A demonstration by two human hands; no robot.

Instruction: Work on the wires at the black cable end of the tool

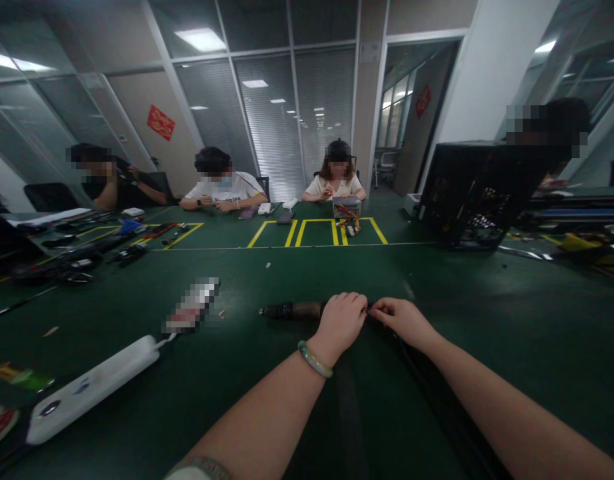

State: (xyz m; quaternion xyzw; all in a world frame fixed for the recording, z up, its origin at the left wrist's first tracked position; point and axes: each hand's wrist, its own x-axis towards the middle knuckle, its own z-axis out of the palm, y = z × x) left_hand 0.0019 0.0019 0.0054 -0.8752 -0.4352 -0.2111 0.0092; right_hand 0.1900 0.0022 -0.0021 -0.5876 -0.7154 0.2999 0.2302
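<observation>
An electric screwdriver (305,311), dark with a brownish body, lies across the green table with its narrow tip to the left. My left hand (343,317) is wrapped over its rear part, palm down, and hides that section. Right beside it, my right hand (394,317) pinches at the screwdriver's tail end, where a black cable (411,360) meets it. The fingertips cover the exact joint, so I cannot tell whether the cable is plugged in. From there the cable runs down toward the table's near edge, partly under my right forearm.
A long white bar like a power strip (94,387) lies at the near left. A black computer case (474,193) stands at the far right. Tools and cables clutter the left side. Across the table, a person works at a metal box with coloured wires (347,208); other people sit around.
</observation>
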